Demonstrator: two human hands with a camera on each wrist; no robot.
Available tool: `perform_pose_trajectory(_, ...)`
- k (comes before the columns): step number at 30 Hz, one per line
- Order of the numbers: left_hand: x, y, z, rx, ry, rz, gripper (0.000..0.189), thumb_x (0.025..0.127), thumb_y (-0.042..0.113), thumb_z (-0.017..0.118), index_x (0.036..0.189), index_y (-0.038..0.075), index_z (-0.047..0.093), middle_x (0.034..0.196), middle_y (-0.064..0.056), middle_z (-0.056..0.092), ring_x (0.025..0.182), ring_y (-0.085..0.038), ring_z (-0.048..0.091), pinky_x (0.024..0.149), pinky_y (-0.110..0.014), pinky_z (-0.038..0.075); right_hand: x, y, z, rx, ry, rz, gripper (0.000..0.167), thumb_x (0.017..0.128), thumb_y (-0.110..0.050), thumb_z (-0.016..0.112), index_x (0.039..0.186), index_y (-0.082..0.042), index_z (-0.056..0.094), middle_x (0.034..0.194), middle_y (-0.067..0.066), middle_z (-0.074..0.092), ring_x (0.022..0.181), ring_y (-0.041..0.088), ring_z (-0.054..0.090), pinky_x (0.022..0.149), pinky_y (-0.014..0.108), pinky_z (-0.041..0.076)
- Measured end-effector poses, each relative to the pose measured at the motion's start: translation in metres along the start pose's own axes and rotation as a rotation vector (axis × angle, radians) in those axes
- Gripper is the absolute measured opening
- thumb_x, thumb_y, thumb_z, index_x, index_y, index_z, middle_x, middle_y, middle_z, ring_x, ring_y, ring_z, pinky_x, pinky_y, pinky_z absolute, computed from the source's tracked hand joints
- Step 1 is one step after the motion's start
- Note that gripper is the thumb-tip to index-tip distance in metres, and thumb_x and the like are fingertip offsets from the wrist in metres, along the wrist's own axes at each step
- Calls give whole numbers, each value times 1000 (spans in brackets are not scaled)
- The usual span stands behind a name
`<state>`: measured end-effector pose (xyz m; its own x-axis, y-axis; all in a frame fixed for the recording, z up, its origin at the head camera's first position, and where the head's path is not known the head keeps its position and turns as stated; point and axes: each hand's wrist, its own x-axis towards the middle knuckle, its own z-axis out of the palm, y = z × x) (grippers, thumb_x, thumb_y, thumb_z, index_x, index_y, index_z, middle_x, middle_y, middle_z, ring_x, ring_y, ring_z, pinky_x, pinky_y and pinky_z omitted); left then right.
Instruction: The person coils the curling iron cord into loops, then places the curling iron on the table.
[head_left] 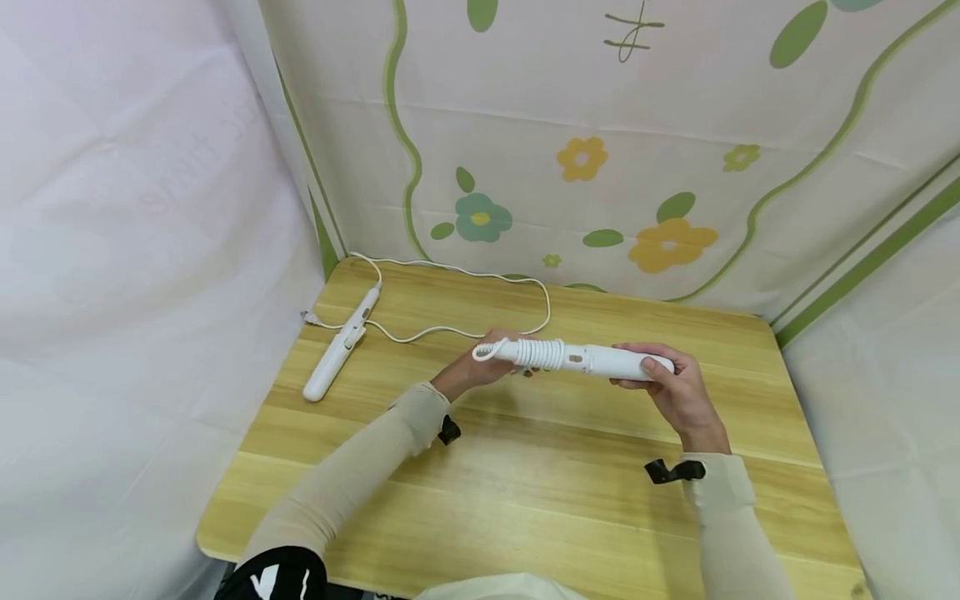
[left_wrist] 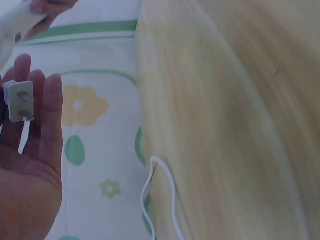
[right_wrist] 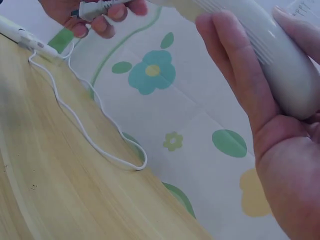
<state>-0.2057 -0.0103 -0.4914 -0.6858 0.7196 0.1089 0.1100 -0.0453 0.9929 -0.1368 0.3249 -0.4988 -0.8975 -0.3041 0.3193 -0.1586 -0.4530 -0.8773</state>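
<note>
My right hand [head_left: 675,387] grips the smooth, rounded end of a white hair straightener [head_left: 618,363], thumb on top. Its white cord [head_left: 542,354] is wound in several turns round the other end, with a small loop at the tip. Beneath that wound end is my left hand [head_left: 491,358], partly hidden in the head view. In the left wrist view the left hand's fingers [left_wrist: 52,105] are nearly straight, and the white two-pin plug [left_wrist: 21,101] lies against them. From the right wrist, the plug [right_wrist: 95,10] shows above the left fingertips.
A second white hair straightener [head_left: 333,358] lies on the wooden table [head_left: 525,483] at the left. Its loose cord [head_left: 480,271] loops along the back edge, and its plug [head_left: 309,317] sits by the left edge. A flower-printed cloth [head_left: 525,108] hangs behind.
</note>
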Motion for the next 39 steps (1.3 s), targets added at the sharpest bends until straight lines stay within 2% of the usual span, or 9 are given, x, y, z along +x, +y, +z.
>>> perform_pose_trajectory(2,-1,-4,5,-14,15,-55,28,109,-2,58,130,-19,64,115,-33,76,90,-20,73,76,-27,60,2,1,3,-13,48,-8,38,112,10,41,132,7,74,133,19,77,113,32,78,86,39,66)
perform_pose_trajectory(6,-1,-7,13,90,75,-153,30,114,25,60,131,4,75,108,-10,83,101,-41,76,78,-40,65,4,4,10,-44,135,-15,33,111,11,45,132,11,71,131,18,77,119,31,74,87,41,65)
perform_pose_trajectory(8,-1,-7,14,80,102,-197,32,114,30,61,130,8,77,108,-6,83,102,-44,77,81,-49,66,6,7,13,-63,171,-21,31,111,12,47,132,15,69,131,17,78,123,31,72,88,43,65)
perform_pose_trajectory(11,-1,-7,15,32,125,-253,35,114,33,60,131,7,78,107,-7,83,91,-32,78,83,-54,66,7,12,18,-102,211,-29,29,109,13,51,133,22,65,130,17,78,125,32,71,88,44,64)
perform_pose_trajectory(16,-1,-9,16,-53,180,-317,39,115,33,59,134,3,76,106,-11,83,78,-11,73,74,-39,66,8,22,26,-241,259,-29,31,105,11,61,132,28,60,130,13,78,123,28,73,88,42,63)
perform_pose_trajectory(26,-4,-20,16,-143,269,-379,36,113,32,62,126,3,78,120,-28,78,71,-9,70,67,-26,60,2,36,30,-414,209,-18,37,104,9,67,138,21,62,138,11,75,119,19,76,93,37,63)
perform_pose_trajectory(31,-4,-26,17,-177,280,-403,36,111,31,65,124,1,79,112,-19,82,70,-8,69,65,-24,59,-5,39,28,-461,207,63,40,105,4,68,143,15,62,145,13,72,121,16,76,95,35,62)
perform_pose_trajectory(36,-5,-34,18,-186,257,-411,46,108,40,69,125,-2,77,117,-19,82,70,-8,71,68,-27,60,-14,42,22,-514,184,108,42,106,1,67,147,10,61,145,11,71,110,19,80,92,34,63)
perform_pose_trajectory(39,-5,-39,21,-177,244,-413,53,106,46,71,125,-3,77,119,-18,81,71,-9,71,69,-28,60,-19,44,20,-545,180,115,41,106,2,67,146,10,62,142,19,70,104,22,82,90,33,64)
